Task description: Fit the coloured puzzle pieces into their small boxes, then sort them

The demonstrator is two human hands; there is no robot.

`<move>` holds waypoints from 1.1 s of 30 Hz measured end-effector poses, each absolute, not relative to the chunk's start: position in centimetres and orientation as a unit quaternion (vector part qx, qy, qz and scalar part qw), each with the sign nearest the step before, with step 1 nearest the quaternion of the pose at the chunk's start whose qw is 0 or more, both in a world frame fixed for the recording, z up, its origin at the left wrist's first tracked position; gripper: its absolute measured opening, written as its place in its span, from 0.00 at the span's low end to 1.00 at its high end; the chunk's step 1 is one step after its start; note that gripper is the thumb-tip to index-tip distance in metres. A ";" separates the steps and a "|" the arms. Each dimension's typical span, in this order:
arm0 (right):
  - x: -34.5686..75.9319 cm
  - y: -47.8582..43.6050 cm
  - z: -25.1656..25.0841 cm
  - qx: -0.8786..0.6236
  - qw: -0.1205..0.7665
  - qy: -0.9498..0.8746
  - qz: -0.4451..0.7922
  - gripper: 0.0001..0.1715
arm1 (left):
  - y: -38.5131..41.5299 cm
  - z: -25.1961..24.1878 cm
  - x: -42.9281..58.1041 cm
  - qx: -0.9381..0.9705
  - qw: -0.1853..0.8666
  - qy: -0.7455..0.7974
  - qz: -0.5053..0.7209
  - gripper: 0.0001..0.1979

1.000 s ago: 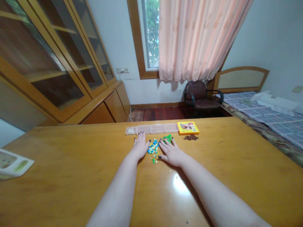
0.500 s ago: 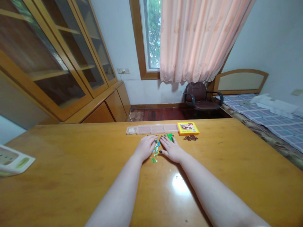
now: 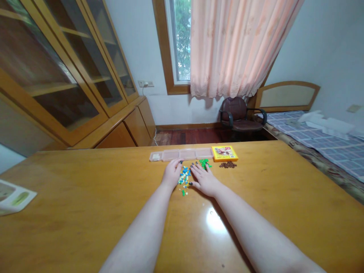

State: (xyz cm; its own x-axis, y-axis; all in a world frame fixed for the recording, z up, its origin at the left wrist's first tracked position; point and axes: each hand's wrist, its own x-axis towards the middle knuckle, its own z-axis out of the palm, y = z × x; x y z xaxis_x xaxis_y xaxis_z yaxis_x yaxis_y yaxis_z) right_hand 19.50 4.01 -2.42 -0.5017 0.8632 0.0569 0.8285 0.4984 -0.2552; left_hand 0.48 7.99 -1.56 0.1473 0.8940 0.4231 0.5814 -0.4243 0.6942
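Note:
On the table lies a loose pile of small blue, white and yellow bricks [image 3: 184, 175], between my two hands. My left hand [image 3: 171, 175] rests on its edge along the left side of this pile, cupped, with the fingers pointing forward and nothing visible in them. Palm down, my right hand [image 3: 207, 181] lies to the right of the pile, its fingers spread and the thumb near the nearest bricks. Green bricks [image 3: 205, 163] form a small heap just beyond my right fingers, partly hidden by them. A few stray pieces [image 3: 183, 193] lie nearer to me.
Behind the hands stands a row of clear plastic trays [image 3: 187, 154], the leftmost holding something white. To their right is a yellow box [image 3: 224, 153], with a heap of brown bricks [image 3: 228, 165] before it. A white plastic object [image 3: 17, 197] lies at the table's left edge.
My left hand has drawn back to the left, and its fingers no longer cover the mixed pile, so more bricks show. The right hand stays nearly in place. The view has shifted slightly.

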 end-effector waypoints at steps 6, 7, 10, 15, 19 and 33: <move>19.9 4.4 -2.0 -0.557 0.102 -0.818 0.097 0.40 | 8.1 -1.8 0.7 0.697 0.218 0.521 0.442 0.14; 19.8 4.3 -1.8 -0.557 0.110 -0.818 0.097 0.40 | 8.1 -1.8 0.7 0.696 0.223 0.519 0.443 0.14; 18.8 3.4 -1.4 -0.504 0.118 -0.846 0.132 0.47 | 8.1 -1.9 0.7 0.696 0.229 0.514 0.446 0.14; 16.5 2.0 -1.7 -0.493 0.100 -0.849 0.161 0.57 | 8.6 -2.2 0.5 0.692 0.220 0.530 0.438 0.14; 16.7 2.4 -1.9 -0.505 0.109 -0.845 0.137 0.54 | 8.5 -2.5 0.7 0.756 0.227 0.501 0.355 0.14; 19.3 4.7 -1.6 -0.509 0.262 -0.813 0.103 0.19 | 8.1 -2.1 1.0 0.791 0.272 0.489 0.247 0.21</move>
State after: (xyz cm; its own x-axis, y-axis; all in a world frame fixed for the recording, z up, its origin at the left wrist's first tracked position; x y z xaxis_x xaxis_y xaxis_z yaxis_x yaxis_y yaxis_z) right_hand 19.27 4.67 -1.56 -0.3438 0.8822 0.3217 0.7741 0.4602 -0.4347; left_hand 1.02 8.05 -2.05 0.3989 0.9085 0.1250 0.6395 -0.3733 0.6721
